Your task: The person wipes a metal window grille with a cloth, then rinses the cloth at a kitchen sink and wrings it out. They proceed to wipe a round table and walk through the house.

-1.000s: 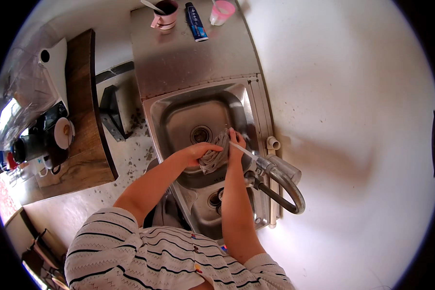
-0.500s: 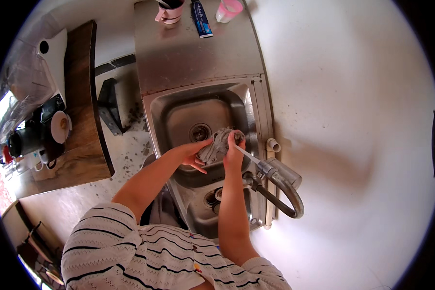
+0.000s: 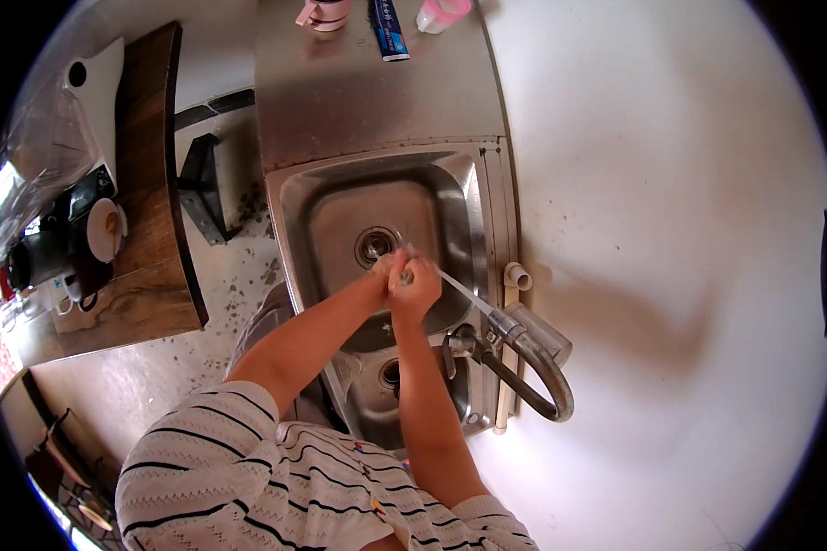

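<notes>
We see both hands together over the large basin [image 3: 340, 207] of a metal sink, just below and to the right of its round drain [image 3: 375, 245]. The right hand [image 3: 417, 288] is clenched around a grey cloth [image 3: 406, 275], of which only a small bit shows between the fingers. The left hand [image 3: 384, 268] presses against it from the left, partly covered by it, and we cannot tell how its fingers close on the cloth. A thin stream of water [image 3: 464, 290] runs from the curved tap [image 3: 527, 342] at the right edge of the sink to the right hand. Below the large basin we see a small basin [image 3: 363, 415], which the right forearm crosses. On the metal counter [image 3: 377, 106] beyond the sink lie a blue tube [image 3: 390, 35] and, on either side of it, a pink mug [image 3: 325, 14] and a pink cup [image 3: 442, 13], both cut off by the upper edge of our view. Well apart to our left stands a wooden table [image 3: 144, 165], with a round white dish [image 3: 102, 231] near its dark pots [image 3: 35, 259]. We wear a white shirt [image 3: 193, 459] with dark stripes.
</notes>
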A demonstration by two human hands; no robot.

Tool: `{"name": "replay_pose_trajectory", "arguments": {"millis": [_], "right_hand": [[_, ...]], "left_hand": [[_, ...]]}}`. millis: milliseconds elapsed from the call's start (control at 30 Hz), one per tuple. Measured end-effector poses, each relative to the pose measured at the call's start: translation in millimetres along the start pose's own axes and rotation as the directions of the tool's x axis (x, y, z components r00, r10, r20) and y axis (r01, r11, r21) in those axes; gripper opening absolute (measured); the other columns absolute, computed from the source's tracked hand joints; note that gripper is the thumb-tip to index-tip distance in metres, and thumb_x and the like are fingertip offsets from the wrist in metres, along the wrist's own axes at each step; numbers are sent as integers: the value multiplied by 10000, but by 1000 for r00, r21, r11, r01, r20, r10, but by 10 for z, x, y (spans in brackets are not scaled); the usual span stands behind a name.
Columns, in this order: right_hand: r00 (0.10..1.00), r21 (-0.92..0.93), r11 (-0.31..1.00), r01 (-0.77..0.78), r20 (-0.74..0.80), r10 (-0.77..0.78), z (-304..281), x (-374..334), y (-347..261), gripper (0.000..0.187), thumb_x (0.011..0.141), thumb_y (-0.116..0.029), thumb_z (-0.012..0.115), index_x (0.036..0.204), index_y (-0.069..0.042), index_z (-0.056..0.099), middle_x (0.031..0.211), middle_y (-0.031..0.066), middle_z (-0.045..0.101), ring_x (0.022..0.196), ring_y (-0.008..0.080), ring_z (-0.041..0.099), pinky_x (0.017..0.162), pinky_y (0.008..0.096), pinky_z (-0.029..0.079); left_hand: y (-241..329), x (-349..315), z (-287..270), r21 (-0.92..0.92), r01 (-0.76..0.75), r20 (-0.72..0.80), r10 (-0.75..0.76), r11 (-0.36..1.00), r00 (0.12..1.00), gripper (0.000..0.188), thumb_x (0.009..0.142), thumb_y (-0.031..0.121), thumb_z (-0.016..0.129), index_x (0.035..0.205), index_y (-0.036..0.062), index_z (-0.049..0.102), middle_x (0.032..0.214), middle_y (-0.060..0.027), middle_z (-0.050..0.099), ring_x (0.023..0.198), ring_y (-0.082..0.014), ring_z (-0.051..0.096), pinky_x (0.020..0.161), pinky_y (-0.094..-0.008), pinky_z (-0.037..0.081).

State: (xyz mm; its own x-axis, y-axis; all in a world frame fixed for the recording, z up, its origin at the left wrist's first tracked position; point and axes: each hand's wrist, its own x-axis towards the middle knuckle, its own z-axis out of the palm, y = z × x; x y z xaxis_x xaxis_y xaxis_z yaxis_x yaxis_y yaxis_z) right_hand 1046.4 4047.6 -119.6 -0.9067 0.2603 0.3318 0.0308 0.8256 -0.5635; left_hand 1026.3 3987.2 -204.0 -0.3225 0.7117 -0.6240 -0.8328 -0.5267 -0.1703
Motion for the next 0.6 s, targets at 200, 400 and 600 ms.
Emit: {"name": "replay_pose_trajectory", "arguments": {"millis": [200,400,600], "right_hand": [[880,99,885,-455,-99,464,209,222,412,257,806,-195,706,731,18,583,694,109,609,576,292,543,545,399,425],[407,369,336,-867,133,904,-74,569,440,237,800,-210,646,781,23,611,764,147,601,707,247,556,719,372,442],[793,701,388,-598,444,418,-501,428,758,116,870,-159,558,847,-47,538,895,39,522,858,166,484,867,290,375]], "left_hand": [[37,-201,504,328,-141,-246,228,934,942,305,917,360,613,1033,78,625,1053,-89,643,927,-269,628,786,-433,501],[6,-655,683,495,-72,-309,253,866,917,390,943,424,569,1187,123,619,1138,-52,613,1000,-174,581,784,-320,469],[512,-704,186,854,-17,-113,217,520,970,576,959,539,511,1308,81,528,1215,-29,560,1009,-165,513,840,-313,432]]}}
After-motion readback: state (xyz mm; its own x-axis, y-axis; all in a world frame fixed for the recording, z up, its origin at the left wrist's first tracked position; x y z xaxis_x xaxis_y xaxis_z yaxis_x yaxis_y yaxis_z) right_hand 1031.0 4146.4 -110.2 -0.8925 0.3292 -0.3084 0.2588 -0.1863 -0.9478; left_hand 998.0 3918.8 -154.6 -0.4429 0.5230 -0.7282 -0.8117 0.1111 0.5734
